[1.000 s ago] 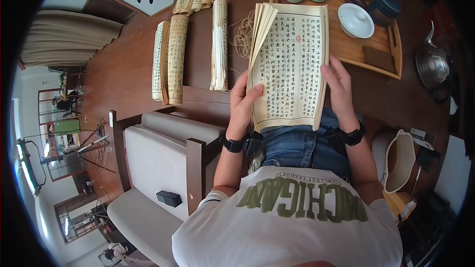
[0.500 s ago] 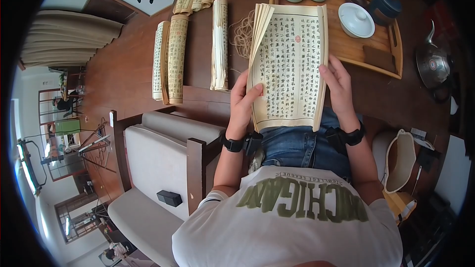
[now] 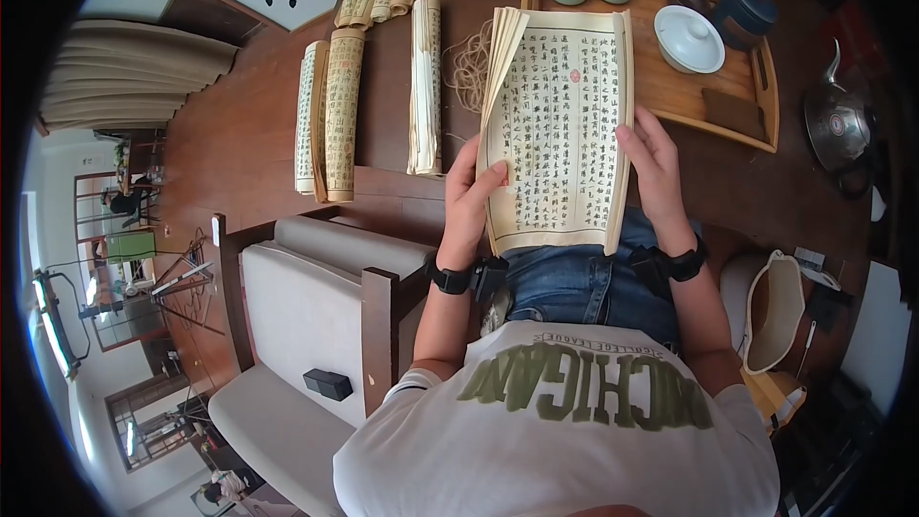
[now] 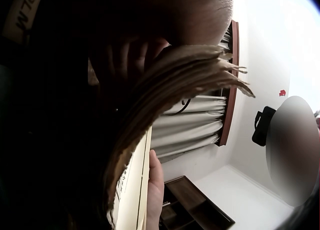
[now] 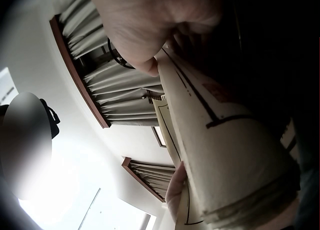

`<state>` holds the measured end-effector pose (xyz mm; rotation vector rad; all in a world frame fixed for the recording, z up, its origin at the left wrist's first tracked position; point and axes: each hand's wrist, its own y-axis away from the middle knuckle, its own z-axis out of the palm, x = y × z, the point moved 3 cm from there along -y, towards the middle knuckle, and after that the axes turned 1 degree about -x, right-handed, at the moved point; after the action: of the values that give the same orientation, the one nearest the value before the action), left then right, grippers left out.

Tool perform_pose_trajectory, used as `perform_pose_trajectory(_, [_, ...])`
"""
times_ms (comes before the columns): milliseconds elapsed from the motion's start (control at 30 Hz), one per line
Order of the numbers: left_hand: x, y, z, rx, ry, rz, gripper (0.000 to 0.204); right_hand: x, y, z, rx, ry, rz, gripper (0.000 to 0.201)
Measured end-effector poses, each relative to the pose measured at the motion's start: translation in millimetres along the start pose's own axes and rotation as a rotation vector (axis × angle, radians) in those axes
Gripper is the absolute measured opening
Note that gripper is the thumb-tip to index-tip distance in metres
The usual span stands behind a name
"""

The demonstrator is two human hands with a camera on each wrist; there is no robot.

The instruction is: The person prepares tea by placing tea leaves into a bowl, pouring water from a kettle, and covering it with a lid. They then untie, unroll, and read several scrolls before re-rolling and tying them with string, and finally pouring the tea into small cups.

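A thick stack of calligraphy sheets (image 3: 565,134), with columns of black characters and red seals, is held over the lap in the head view. At its left side my left hand (image 3: 469,196) grips it, thumb on the page and fingers behind. My right hand (image 3: 656,168) holds the opposite side with the thumb at the edge. Toward the top left the sheets fan apart. From the left wrist, the stack's ragged lower edges (image 4: 200,72) curve away below the palm. In the right wrist view the underside of the stack (image 5: 220,155) bends in a roll, partly in shadow.
Rolled calligraphy bundles (image 3: 340,115) and a loose tangle of string (image 3: 469,72) lie on the dark table to the left. Behind the stack, a wooden tray (image 3: 708,120) bears green cups, a white lidded bowl (image 3: 689,38) and a dark pot. A metal kettle (image 3: 836,124) stands right.
My right thumb has shifted slightly left at the edge, and the fanned sheets sit a little closer together. The stack and left hand stay nearly still.
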<state>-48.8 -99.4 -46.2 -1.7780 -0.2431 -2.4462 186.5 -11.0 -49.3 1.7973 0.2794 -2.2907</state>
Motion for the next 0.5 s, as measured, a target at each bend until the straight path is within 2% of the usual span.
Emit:
perform_pose_trajectory(167, [5.5, 0.7, 6.6, 0.034, 0.013, -0.023, 0.043, -1.3, 0.4, 0.9, 0.017, -0.001, -0.030, 0.045])
perform_pose_trajectory(267, [3.1, 0.5, 3.4, 0.011, -0.009, -0.007, 0.043, 1.7, 0.6, -2.5, -0.023, -0.049, 0.016, 0.047])
perform_pose_trajectory(500, [2.9, 1.1, 5.6, 0.015, 0.015, -0.020, 0.043, 0.9, 0.4, 1.0, -0.101, -0.022, -0.045, 0.056])
